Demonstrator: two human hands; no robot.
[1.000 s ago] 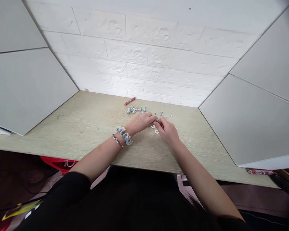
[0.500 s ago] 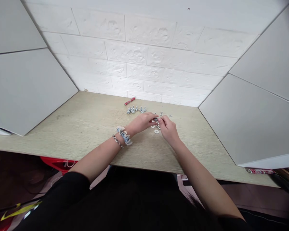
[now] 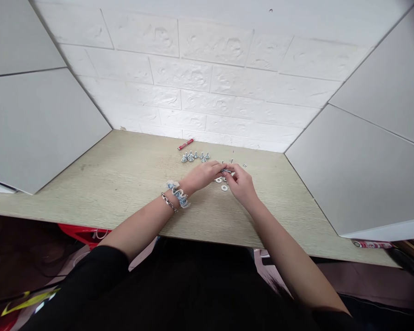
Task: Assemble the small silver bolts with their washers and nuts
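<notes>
Over the middle of the table, a metal bolt [image 3: 227, 171] lies roughly sideways between the fingertips of both hands. My left hand [image 3: 204, 175] pinches its left end, where fingers hide any small part on it. My right hand [image 3: 242, 185] has thumb and fingers closed on the other end. Just below the fingertips lie flat washers [image 3: 224, 188], with a few small metal pieces partly covered. Behind the hands stands another bolt [image 3: 231, 161], and a small nut [image 3: 244, 165] rests to its right. Several bolts fitted with washers [image 3: 191, 157] stand grouped beyond my left hand.
A red marker-like tube [image 3: 185, 145] lies near the white brick-patterned wall [image 3: 196, 82]. Grey-white panels [image 3: 37, 124] enclose the table [image 3: 124, 184] on the left and right. Another red tube [image 3: 371, 245] lies at the right front edge.
The bolt now shows sideways between the fingertips. My left fingers have closed together, and my right fingertips have shifted slightly up and left against them.
</notes>
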